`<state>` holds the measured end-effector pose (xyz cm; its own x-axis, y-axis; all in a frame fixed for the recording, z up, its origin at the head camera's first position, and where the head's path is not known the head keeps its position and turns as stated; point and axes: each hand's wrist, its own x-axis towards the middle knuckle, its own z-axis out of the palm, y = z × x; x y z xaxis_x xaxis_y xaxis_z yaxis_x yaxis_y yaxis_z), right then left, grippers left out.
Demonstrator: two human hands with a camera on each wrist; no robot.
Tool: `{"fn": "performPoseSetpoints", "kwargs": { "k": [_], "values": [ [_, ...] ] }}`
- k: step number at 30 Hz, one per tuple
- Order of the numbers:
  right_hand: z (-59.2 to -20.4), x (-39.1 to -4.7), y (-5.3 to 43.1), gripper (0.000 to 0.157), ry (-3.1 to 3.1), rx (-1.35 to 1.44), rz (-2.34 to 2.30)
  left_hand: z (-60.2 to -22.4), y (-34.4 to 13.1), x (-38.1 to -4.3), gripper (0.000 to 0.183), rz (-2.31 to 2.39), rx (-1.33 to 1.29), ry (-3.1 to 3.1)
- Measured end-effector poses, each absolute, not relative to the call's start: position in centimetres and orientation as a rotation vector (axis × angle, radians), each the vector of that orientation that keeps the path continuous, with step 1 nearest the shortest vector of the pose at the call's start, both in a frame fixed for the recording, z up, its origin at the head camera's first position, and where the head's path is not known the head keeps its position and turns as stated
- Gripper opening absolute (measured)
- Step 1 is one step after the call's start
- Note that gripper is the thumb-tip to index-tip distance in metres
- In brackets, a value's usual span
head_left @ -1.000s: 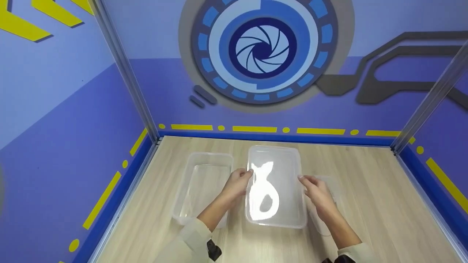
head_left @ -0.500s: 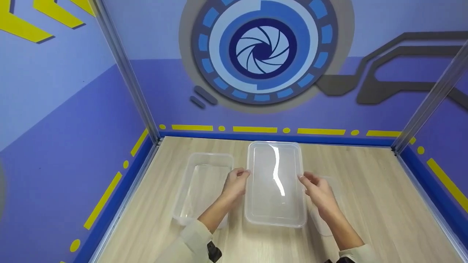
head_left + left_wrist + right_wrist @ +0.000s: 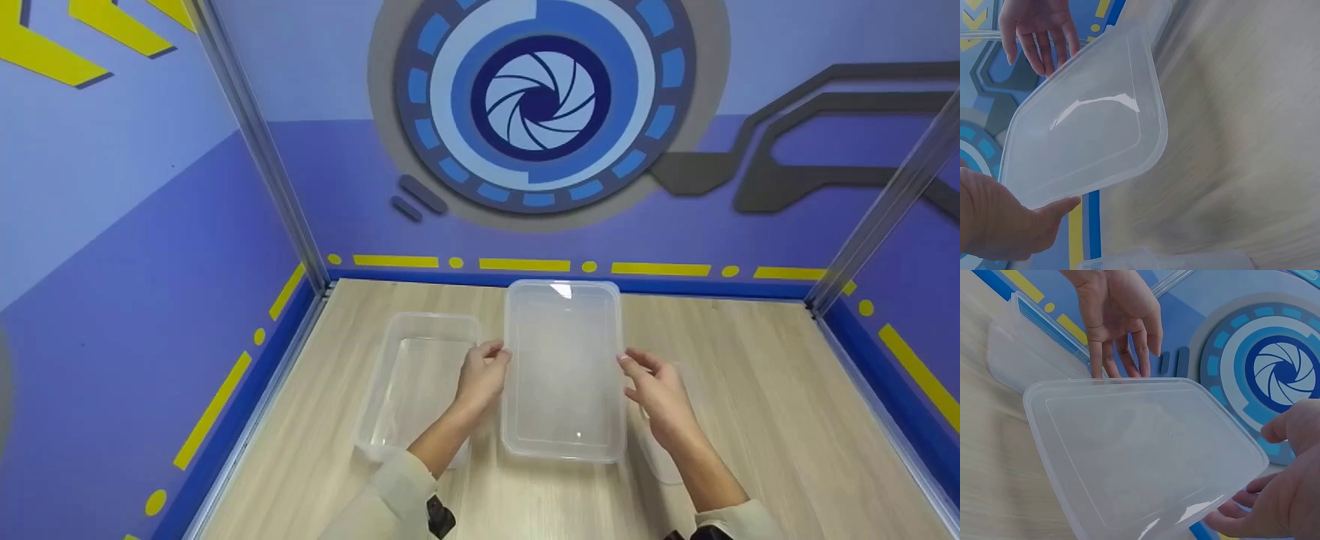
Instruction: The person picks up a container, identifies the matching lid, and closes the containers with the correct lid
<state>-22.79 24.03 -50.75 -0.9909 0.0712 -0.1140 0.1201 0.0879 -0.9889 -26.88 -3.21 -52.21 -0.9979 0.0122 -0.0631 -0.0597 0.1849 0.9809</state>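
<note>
A translucent rectangular lid (image 3: pixel 564 375) is raised off the table between both hands, its far end tilted up. At its left edge my left hand (image 3: pixel 484 373) holds it, thumb and fingertips close to the rim. My right hand (image 3: pixel 661 397) holds the right edge, and in the right wrist view the rim passes between its thumb and fingers (image 3: pixel 1247 499). The tips of some fingers are hidden behind the lid. Left of it an open clear plastic container (image 3: pixel 420 330) stands on the table, partly behind my left forearm.
A second clear lid-like piece (image 3: pixel 661 461) lies flat on the wooden table (image 3: pixel 780 420), partly under my right hand and arm. Blue-purple walls (image 3: pixel 337 180) close off the back and sides, with metal corner posts (image 3: pixel 262 150).
The far end of the lid has risen and its bright reflection has shrunk to a small patch. Both hands stay nearly in place; container and second piece have not moved.
</note>
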Motion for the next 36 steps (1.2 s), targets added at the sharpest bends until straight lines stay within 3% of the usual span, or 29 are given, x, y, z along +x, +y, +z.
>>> {"fn": "performPoseSetpoints", "kwargs": {
  "k": [13, 36],
  "values": [
    [-50.8, -23.2, 24.1, 0.059, 2.223, 0.301, -2.090, -52.1, -3.1, -26.4, 0.044, 1.979, -0.078, 2.382],
    [-50.6, -22.4, 25.2, 0.067, 2.440, 0.139, -1.758, -51.9, -3.1, -26.0, 0.045, 1.973, -0.057, 2.438]
  ]
}}
